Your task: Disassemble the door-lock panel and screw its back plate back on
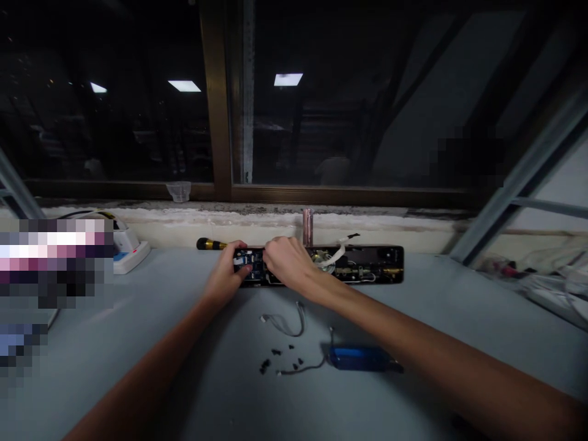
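Observation:
A long black casing (374, 256), open on the side facing me, lies across the desk with its inner electronics showing. At its left end my left hand (224, 274) grips the casing, the thumb resting by a blue circuit board (252, 267). My right hand (289, 260) is closed over the casing at the board's right edge. Its fingertips are pinched together, and whatever they hold is hidden. A pale flat cable (339, 252) with a dark tip rises out of the casing, right of that hand. My right hand and forearm cover part of the casing's middle.
Nearer me lie a loose grey cable (298, 324), several small black screws (276, 352) and a blue battery pack (361, 358) with a wire. Behind the casing are a screwdriver handle (210, 244) and a copper-coloured cylinder (307, 228). A white power strip (131, 257) sits left.

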`<action>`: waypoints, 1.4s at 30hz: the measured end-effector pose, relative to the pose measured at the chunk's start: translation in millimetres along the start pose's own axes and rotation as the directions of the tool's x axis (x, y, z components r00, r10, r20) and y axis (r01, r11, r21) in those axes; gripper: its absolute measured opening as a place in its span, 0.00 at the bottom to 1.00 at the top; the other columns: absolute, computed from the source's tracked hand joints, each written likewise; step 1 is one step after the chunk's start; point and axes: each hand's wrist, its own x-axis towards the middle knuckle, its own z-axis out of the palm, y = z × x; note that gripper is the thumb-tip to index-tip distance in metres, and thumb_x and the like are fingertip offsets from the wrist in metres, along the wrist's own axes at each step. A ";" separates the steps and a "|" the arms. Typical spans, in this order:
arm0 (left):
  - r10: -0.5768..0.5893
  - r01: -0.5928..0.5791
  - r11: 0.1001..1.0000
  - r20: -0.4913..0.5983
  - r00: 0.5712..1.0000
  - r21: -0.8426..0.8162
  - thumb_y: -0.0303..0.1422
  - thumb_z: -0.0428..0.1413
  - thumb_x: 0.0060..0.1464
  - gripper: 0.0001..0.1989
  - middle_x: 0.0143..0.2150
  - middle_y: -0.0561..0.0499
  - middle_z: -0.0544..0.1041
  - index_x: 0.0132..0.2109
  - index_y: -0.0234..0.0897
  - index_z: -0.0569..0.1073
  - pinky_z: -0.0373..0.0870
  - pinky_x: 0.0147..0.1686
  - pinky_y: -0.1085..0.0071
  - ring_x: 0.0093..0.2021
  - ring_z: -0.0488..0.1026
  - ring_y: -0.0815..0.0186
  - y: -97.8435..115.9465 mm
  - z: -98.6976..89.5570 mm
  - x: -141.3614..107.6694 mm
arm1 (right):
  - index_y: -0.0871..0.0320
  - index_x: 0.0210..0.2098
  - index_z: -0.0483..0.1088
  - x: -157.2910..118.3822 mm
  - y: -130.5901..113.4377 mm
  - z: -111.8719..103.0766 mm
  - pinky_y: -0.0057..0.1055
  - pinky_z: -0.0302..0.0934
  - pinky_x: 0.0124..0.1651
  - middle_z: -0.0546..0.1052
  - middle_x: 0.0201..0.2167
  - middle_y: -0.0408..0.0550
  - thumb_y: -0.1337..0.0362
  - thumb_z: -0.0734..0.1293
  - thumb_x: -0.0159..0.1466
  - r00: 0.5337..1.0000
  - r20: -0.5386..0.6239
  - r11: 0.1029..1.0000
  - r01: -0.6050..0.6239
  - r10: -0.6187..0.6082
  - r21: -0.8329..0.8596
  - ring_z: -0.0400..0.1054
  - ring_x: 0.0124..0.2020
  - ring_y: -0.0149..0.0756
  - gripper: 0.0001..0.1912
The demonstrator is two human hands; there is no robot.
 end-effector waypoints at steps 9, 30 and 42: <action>-0.011 0.011 1.000 0.003 1.000 0.028 0.24 0.53 0.46 0.20 0.48 0.47 0.68 0.47 0.39 0.61 0.60 0.53 0.62 0.51 0.66 0.59 1.9 0.7 -0.7 | 0.66 0.38 0.74 3.4 4.0 3.1 0.35 0.60 0.39 0.76 0.37 0.63 0.69 0.52 0.63 1.000 -0.001 1.000 0.030 -0.030 -0.002 0.72 0.39 0.47 0.20; 0.250 -0.340 0.779 0.236 0.939 0.527 0.27 0.53 0.51 0.13 0.46 0.48 0.75 0.46 0.39 0.70 0.61 0.45 0.59 0.47 0.69 0.55 40.8 -4.5 16.3 | 0.67 0.42 0.72 -14.2 6.2 7.8 0.37 0.58 0.45 0.73 0.39 0.57 0.74 0.57 0.59 0.984 -0.110 0.987 0.132 -0.142 -0.094 0.64 0.46 0.45 0.16; 0.204 -0.244 0.766 0.135 0.970 0.595 0.25 0.52 0.53 0.10 0.41 0.51 0.78 0.42 0.41 0.73 0.60 0.39 0.61 0.43 0.70 0.56 38.0 5.8 18.4 | 0.64 0.40 0.73 -10.1 1.6 10.7 0.31 0.57 0.40 0.75 0.37 0.56 0.72 0.54 0.61 0.994 -0.109 1.000 0.001 0.001 0.025 0.66 0.43 0.40 0.18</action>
